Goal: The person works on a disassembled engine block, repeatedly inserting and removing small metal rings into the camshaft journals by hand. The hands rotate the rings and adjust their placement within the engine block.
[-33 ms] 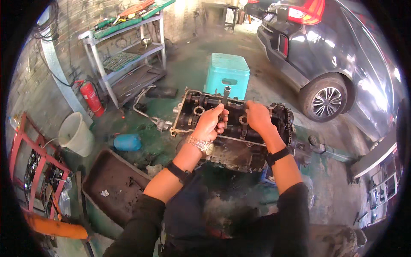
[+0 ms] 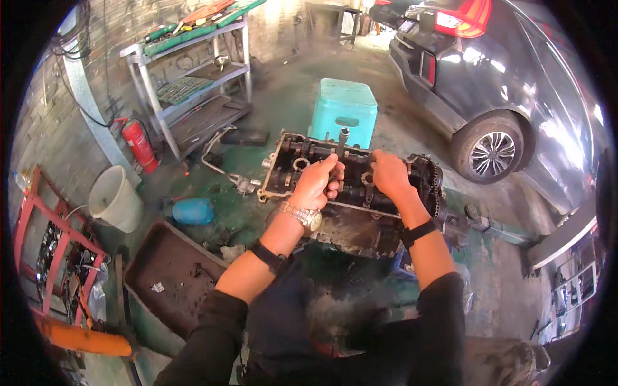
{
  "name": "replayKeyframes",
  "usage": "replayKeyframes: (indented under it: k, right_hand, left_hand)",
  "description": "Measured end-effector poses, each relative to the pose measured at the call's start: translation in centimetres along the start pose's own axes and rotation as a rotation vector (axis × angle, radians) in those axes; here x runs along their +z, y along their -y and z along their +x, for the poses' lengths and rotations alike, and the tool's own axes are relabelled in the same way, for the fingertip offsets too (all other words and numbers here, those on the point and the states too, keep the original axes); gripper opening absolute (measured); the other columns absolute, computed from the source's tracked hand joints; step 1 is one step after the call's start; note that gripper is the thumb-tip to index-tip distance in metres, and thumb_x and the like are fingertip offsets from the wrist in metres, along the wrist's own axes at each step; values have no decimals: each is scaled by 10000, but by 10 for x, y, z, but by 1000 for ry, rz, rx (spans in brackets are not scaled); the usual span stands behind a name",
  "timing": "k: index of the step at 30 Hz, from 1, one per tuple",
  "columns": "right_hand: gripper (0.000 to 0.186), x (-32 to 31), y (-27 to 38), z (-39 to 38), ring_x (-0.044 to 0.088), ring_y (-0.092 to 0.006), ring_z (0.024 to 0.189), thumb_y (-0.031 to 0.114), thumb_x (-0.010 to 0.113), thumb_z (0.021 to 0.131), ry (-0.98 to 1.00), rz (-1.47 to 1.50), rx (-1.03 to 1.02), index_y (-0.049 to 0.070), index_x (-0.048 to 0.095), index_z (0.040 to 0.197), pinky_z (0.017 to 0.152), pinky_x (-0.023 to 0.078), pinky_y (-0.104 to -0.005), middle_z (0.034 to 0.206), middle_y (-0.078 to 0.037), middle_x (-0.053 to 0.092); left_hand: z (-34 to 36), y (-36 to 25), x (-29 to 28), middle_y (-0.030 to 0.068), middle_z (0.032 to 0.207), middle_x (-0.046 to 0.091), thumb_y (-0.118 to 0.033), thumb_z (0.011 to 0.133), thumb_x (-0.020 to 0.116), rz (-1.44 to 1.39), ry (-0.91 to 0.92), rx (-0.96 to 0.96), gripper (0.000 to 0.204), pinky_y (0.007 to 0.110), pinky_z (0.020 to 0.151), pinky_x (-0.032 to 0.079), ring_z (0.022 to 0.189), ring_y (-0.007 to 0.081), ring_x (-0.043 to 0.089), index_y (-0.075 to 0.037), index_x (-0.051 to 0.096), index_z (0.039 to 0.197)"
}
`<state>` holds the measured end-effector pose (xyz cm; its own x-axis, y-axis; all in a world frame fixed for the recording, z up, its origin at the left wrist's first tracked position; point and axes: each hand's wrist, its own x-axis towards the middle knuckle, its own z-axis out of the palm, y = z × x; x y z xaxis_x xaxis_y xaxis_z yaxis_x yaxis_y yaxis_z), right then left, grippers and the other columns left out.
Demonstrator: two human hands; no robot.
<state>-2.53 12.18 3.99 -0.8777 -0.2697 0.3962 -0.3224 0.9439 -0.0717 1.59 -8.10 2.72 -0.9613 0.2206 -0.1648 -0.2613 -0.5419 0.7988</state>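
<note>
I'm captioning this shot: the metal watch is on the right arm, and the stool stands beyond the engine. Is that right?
Not quite: the head view shows the metal watch on the left arm, not the right. The stool does stand beyond the engine.

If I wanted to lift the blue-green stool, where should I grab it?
Probably through the slot in the side of the stool facing the engine. Come from the engine's side: the stool stands upright, and that wide opening looks like a handhold.
</note>
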Motion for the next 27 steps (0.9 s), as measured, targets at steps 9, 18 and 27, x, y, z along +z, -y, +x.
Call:
replayKeyframes:
  k: [9, 18, 27]
  right_hand:
    - [343, -1, -5, 7, 655, -411, 863, 360, 575, 923, 87, -68, 115, 45, 629, 1049, 763, 503, -512, 881, -223, 682]
    - [153, -1, -14, 5, 623, -442, 832, 157, 604, 879, -4, 55, -68, 23, 610, 951, 719, 481, -512, 862, -235, 658]
    - [182, -12, -9, 13, 618, -441, 859, 191, 569, 898, 84, -109, -45, 18, 605, 941, 719, 477, -508, 872, -243, 644]
  left_hand:
    - [11, 26, 13, 9, 798, 603, -249, 919, 614, 95, 41, 13, 172, 242, 488, 371, 590, 96, 480, -96, 630, 997]
    - [38, 40, 36, -5, 709, 557, -218, 932, 580, -17, 127, 62, 121, 256, 452, 368, 551, 86, 484, -103, 596, 899]
    - [43, 39, 36, 32, 797, 595, -197, 929, 555, -191, 160, 68, 167, 285, 537, 482, 658, 132, 582, -38, 602, 916]
